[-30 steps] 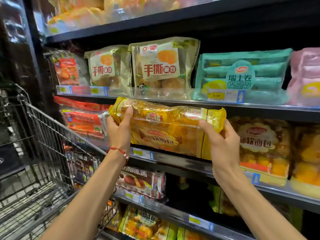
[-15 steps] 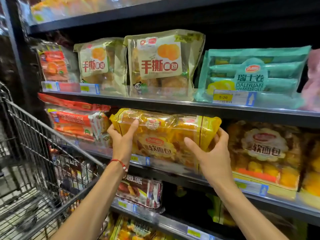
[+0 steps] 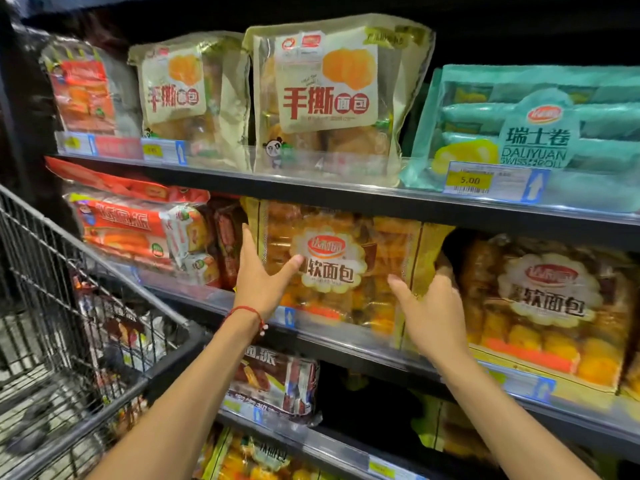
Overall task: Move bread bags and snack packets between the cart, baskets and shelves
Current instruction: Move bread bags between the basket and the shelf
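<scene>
A yellow soft-bread bag (image 3: 339, 258) stands upright on the middle shelf (image 3: 332, 342), its label facing me. My left hand (image 3: 258, 282) holds its left edge, thumb across the front and fingers behind. My right hand (image 3: 433, 313) holds the right edge the same way, with its fingertips tucked behind the bag. The wire cart (image 3: 173, 344) is at the lower left, with a few snack packets (image 3: 117, 327) inside it.
A matching soft-bread bag (image 3: 547, 299) stands just right of the held one. Red packets (image 3: 128, 230) lie to its left. The shelf above carries shredded-bread bags (image 3: 329, 98) and a teal Swiss roll pack (image 3: 540, 133). Another packet (image 3: 277, 382) sits on the shelf below.
The bag went from lying tilted in front of the shelf to standing upright on it. Both hands moved forward with it, and the view came closer.
</scene>
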